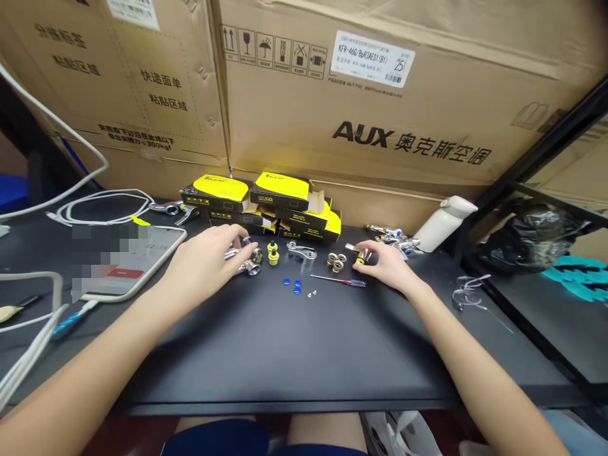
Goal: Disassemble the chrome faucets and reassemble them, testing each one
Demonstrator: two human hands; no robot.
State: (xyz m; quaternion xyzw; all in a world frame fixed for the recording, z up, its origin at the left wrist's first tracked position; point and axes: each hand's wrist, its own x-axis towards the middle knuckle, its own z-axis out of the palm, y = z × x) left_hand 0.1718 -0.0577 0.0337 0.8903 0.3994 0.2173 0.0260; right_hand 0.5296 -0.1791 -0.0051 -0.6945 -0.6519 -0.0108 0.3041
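My left hand (206,254) is closed round a chrome fitting (253,268) on the dark table, its fingers partly covering the metal. My right hand (387,265) pinches a small part with a yellow ring and a metallic end (363,256). Between the hands lie yellow-and-black cartridges (273,256), chrome levers (302,251), several brass rings (337,267), and a screwdriver (344,281) with a clear purple-red handle. Nearer me are blue caps (297,284) and tiny silvery pieces (312,293).
Yellow-black boxes (280,190) are stacked before large cartons (370,107). A phone (133,263) and white cables (107,206) lie left. On the right are chrome valves (394,239), a white bottle (445,223) and glasses (468,292). The table's front edge (285,406) runs near my lap.
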